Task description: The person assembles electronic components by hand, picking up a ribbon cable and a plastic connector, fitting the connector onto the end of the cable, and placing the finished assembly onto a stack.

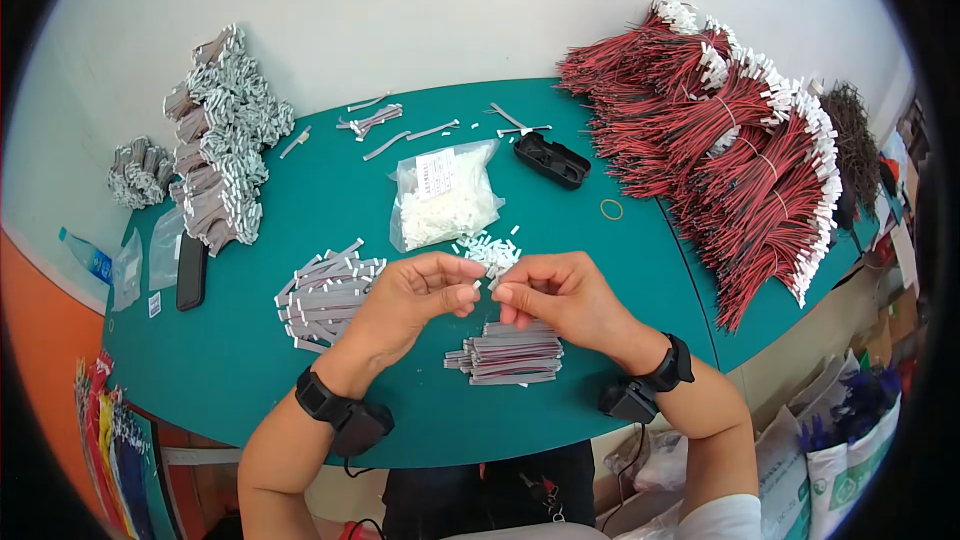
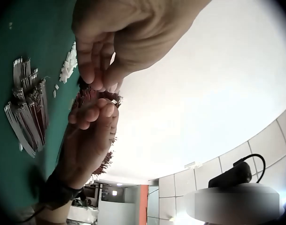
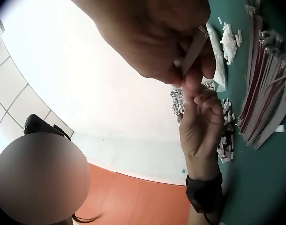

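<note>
Head view has both hands up over the tabletop (image 1: 430, 425), fingertips nearly meeting. Left hand (image 1: 415, 298) is pinching what looks like a tiny white connector (image 1: 477, 285) between thumb and finger. Right hand (image 1: 562, 298) has its fingers curled round a grey ribbon cable (image 3: 195, 52), and the right wrist view shows its crimped end poking up past the fingers. Can't tell if cable and connector touch, fingers kinda block it.

Just beyond the hands there's a pile of white connectors (image 1: 492, 248), with a clear bag (image 1: 445, 198) of more right behind it. Cable bundle (image 1: 512, 354) sits nearer the person, loose white-ended cables (image 1: 325, 298) off to the left, and a big heap of red and black wires (image 1: 720, 150) fills the right side.
</note>
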The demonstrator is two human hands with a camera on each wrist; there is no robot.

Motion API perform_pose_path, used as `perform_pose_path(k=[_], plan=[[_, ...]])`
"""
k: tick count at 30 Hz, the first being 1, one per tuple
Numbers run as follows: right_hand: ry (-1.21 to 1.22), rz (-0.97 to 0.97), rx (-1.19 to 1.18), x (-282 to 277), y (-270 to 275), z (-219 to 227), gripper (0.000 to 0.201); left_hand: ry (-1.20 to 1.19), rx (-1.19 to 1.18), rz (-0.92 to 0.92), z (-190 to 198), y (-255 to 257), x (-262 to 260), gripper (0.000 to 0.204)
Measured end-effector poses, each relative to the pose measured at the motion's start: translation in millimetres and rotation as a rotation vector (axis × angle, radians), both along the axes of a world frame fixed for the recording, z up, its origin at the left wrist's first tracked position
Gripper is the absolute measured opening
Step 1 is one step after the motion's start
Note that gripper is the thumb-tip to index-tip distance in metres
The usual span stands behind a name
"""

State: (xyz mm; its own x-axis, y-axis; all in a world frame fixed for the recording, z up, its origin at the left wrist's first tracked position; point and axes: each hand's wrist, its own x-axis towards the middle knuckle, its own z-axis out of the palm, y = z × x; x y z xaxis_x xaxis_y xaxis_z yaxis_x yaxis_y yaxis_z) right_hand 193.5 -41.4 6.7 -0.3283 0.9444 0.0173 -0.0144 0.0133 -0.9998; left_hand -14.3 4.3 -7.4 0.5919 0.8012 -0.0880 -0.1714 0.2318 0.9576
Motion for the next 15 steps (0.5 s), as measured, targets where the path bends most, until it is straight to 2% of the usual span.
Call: perform_pose_path(k=[5, 15], plan=[[0.016, 0.076, -0.010, -0.4, -1.4, -2.9, 0.013, -0.051, -0.069, -0.057, 1.5, -1.9, -3.4, 0.020], [0.009, 0.091, -0.045, -0.7, -4.3, -0.7, 0.012, -0.087, -0.100, -0.081, 2.0, -6.0, -0.2, 0.015]])
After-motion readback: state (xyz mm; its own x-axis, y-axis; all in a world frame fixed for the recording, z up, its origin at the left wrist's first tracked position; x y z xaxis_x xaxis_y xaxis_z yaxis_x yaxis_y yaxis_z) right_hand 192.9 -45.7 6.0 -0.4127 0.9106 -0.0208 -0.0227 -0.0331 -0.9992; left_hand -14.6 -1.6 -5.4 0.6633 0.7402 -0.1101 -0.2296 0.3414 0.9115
